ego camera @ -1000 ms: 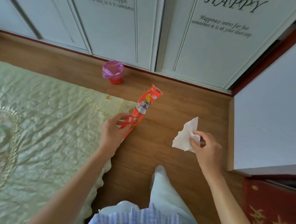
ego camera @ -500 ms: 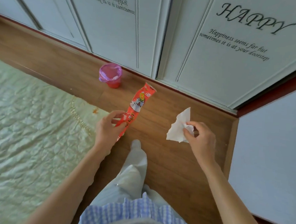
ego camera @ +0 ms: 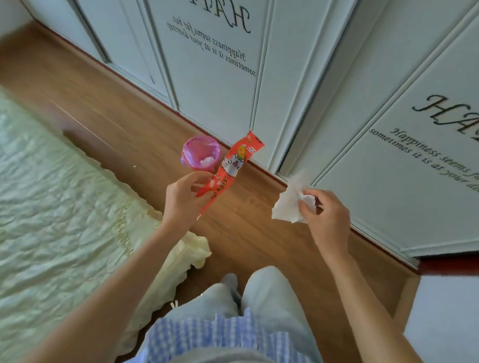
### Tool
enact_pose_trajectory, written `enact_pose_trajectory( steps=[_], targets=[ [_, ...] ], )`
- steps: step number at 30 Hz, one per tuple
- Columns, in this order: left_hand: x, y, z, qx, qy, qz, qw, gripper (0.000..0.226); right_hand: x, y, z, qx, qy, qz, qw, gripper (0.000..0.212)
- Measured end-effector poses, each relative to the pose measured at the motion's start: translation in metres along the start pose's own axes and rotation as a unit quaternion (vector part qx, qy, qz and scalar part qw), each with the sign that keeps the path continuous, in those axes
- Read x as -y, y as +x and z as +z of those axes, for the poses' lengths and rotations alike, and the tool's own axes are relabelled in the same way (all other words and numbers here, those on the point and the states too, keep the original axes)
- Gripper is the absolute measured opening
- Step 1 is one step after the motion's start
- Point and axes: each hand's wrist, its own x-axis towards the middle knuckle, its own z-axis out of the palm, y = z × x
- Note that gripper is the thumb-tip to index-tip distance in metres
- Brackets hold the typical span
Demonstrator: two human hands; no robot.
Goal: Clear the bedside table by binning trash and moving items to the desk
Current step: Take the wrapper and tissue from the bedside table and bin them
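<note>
While the left grip pinches the red snack wrapper at its lower end, the right grip clutches a crumpled tissue; beyond stands the pink-lined bin on the floor.

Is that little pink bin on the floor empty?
No. The bin is open-topped, and something white lies inside its pink liner, near the bottom. What it is, I cannot tell.

Bin on floor before wardrobe doors, bed to its left.
</note>
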Motion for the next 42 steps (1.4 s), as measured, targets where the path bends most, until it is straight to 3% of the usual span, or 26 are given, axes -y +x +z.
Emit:
enact_pose_trajectory(
  steps=[6,18,27,36,42],
  targets=[
    [-0.010,0.084,0.030,-0.058,0.001,-0.036,0.998,0.030,-0.015,0.120,0.024,0.062,-0.015,-0.047,0.997,0.026],
    [-0.018,0.180,0.074,-0.195,-0.023,-0.206,0.959,0.029,0.008,0.347,0.083,0.215,-0.010,-0.165,0.963,0.020],
    [0.028,0.252,0.053,-0.235,-0.055,-0.286,0.927,0.025,0.045,0.419,0.191,0.288,-0.061,-0.238,0.925,0.019],
    [0.111,0.345,0.020,-0.227,-0.068,-0.316,0.919,0.021,0.076,0.464,0.330,0.328,-0.095,-0.211,0.916,0.021],
    [0.175,0.396,0.040,-0.232,-0.074,-0.333,0.911,0.022,0.063,0.489,0.427,0.366,-0.123,-0.195,0.902,0.018]
  ],
)
